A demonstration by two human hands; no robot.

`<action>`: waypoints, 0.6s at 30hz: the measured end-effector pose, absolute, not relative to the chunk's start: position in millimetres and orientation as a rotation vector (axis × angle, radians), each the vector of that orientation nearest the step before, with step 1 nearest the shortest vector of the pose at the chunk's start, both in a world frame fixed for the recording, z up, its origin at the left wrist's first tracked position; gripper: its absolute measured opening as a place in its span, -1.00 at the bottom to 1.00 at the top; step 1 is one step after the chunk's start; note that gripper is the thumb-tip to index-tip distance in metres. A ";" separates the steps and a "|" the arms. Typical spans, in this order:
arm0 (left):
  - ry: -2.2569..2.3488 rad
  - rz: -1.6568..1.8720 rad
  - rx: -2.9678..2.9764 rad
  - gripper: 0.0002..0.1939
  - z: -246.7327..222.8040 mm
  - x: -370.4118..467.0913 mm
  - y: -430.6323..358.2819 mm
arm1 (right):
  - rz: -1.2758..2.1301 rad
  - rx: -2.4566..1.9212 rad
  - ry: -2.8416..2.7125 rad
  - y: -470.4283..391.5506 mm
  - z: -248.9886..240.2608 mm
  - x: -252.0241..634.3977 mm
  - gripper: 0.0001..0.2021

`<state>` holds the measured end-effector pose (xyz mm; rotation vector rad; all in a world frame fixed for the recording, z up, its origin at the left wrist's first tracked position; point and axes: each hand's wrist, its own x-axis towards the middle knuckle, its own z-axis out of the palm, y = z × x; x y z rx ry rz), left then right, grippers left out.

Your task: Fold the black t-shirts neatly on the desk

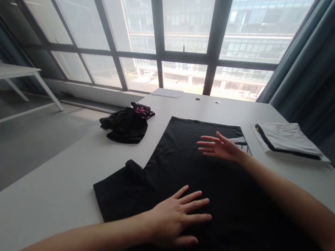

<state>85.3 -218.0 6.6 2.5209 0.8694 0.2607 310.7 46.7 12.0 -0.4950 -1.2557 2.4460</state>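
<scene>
A black T-shirt [182, 156] lies spread out on the white table [65, 186], its hem at the far side and one sleeve [119, 189] out to the left. My left hand [176, 218] rests on the shirt's nearer part, palm down with fingers spread. Farther up and to the right, my right hand [221, 146] is over the shirt with its fingers stretched out to the left. I cannot tell whether it touches the cloth. Near that hand a white print shows at the shirt's right edge, partly covered by my wrist.
To the left lies a crumpled black garment [127, 126] with a pink-patterned piece [143, 110]. A folded stack of white and black clothes [289, 138] sits at the right. Paper [168, 93] lies at the table's far edge, before the windows. Another table [7, 71] stands at left.
</scene>
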 end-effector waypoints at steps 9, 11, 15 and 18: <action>0.880 0.653 1.991 -0.52 30.5 85.2 -219.3 | 2.748 -0.458 -1.552 5.6 6.7 275.4 -0.49; 0.870 0.813 1.617 -0.59 32.3 80.5 -211.3 | 2.714 -0.477 -1.535 4.2 10.5 272.9 -0.51; 0.712 0.991 0.738 -0.52 17.6 63.7 -185.0 | 2.589 -0.638 -1.504 -6.1 13.1 255.6 -0.61; 0.696 1.065 0.400 -0.62 0.9 53.5 -169.4 | 2.595 -0.681 -1.478 -11.5 9.3 235.6 -0.67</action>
